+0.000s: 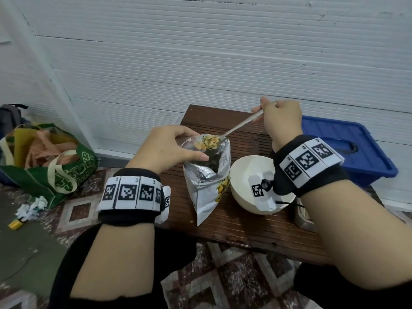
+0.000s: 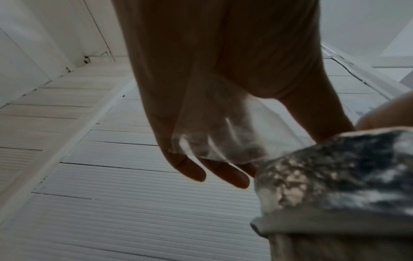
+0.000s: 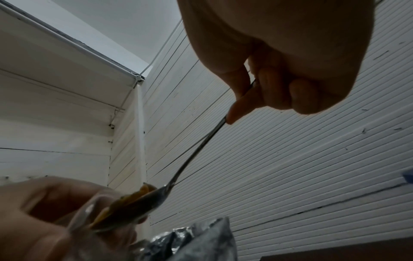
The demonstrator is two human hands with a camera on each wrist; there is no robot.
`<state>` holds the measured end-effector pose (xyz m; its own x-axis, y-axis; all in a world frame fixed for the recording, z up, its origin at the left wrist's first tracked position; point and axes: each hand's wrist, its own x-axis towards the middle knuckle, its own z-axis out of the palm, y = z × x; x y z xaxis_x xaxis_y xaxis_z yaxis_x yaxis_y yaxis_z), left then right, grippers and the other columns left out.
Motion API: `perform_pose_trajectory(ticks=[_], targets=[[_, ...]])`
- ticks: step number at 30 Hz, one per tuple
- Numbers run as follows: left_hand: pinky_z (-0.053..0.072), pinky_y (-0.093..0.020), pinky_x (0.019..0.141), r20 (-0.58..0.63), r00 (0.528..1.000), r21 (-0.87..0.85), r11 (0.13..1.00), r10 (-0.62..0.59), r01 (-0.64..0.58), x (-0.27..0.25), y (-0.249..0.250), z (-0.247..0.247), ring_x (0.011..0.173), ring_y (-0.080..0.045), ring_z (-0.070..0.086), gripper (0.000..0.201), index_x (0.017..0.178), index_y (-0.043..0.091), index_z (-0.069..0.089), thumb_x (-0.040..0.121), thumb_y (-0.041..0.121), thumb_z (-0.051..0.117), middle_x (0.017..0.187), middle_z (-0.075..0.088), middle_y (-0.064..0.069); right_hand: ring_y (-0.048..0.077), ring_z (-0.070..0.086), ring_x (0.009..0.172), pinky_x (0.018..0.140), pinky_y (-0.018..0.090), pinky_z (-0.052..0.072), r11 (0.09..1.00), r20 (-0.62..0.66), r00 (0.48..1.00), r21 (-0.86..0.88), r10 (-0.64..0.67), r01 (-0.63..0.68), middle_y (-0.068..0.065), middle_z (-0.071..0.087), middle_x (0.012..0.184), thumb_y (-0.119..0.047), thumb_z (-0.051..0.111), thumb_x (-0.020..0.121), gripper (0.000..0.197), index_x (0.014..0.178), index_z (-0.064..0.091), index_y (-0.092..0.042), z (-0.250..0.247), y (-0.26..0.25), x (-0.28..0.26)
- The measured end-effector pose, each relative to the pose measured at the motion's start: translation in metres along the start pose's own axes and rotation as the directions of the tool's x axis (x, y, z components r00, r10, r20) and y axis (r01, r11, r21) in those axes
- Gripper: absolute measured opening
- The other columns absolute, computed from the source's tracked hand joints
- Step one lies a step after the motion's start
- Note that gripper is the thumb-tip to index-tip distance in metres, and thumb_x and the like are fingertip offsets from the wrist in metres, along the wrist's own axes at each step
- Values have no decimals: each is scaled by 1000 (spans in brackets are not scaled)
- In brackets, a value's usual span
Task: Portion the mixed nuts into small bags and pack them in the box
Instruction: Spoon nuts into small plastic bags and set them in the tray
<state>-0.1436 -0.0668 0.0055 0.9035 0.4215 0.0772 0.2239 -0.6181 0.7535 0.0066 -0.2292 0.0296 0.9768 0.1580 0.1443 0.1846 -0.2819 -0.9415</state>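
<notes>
An open foil pouch of mixed nuts stands on the wooden table. My left hand is at its mouth and pinches a small clear bag open between thumb and fingers. My right hand grips the handle of a metal spoon. The spoon's bowl, heaped with nuts, is over the pouch mouth at the clear bag's opening. From the right wrist, the right hand is curled round the spoon. The blue box sits on the floor at the right.
A white bowl stands right of the pouch, partly behind my right wrist. A green shopping bag and crumpled paper lie on the floor at the left. A white panelled wall runs behind the table.
</notes>
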Motion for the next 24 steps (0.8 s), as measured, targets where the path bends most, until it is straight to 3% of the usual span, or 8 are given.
perform_pose_trajectory(ticks=[3,6,9,13,16,19,22,24], targets=[[37,-10,70,-2,1000,9,1000,9,-9,4,3,6,91,7,54,48,99,31,70,56,44,87,95,66,18,5,56,64,58,14,39,1000,37,999,-3,-21,21,2,69,72,-26,49,98,43,57,62,-21,6,-5,-2],[41,-19,82,-33,999,29,1000,13,-12,6,6,12,95,1,56,49,96,35,69,53,51,85,93,67,17,0,51,54,66,20,41,998,59,997,-4,-57,58,-4,65,61,-28,49,98,43,58,63,-21,12,-9,-6],[44,-15,74,-64,997,-10,999,37,-38,7,9,19,85,0,58,41,89,33,69,56,51,84,83,66,16,-5,51,50,63,19,39,990,90,986,19,-143,141,-13,60,51,-31,50,98,39,63,66,-20,16,-15,-14],[46,-16,66,-149,989,-98,994,28,-43,5,10,21,75,-5,55,39,90,25,70,61,48,81,82,63,11,15,65,77,77,27,50,918,161,912,196,-377,345,-2,70,76,-31,54,96,29,72,68,-22,13,-22,-22],[54,-28,71,-193,980,-167,986,-45,12,3,2,11,80,-11,61,36,83,25,68,60,51,79,84,66,7,-3,60,65,65,11,42,864,108,878,271,-466,425,-8,68,78,-24,53,97,27,74,66,-20,3,-25,-21],[58,-40,79,-233,965,-238,969,-119,62,-1,-6,2,85,-12,67,35,79,27,69,58,52,82,85,71,7,-4,57,59,61,11,40,844,-25,900,339,-435,417,-5,70,83,-23,52,98,27,73,65,-20,-7,-23,-16],[57,-38,79,-188,977,-250,967,-104,55,-5,-8,-4,84,-9,66,27,79,27,71,62,44,84,85,72,10,-1,59,62,61,10,41,871,-69,916,289,-394,397,-4,69,80,-23,53,97,28,71,65,-20,-9,-14,-13],[56,-33,81,-127,990,-244,969,-69,36,-7,-7,-5,86,-5,67,26,81,24,72,63,40,84,89,73,13,5,59,66,62,13,43,895,8,905,154,-425,419,-7,67,74,-26,54,96,27,72,67,-22,-5,-4,-17]])
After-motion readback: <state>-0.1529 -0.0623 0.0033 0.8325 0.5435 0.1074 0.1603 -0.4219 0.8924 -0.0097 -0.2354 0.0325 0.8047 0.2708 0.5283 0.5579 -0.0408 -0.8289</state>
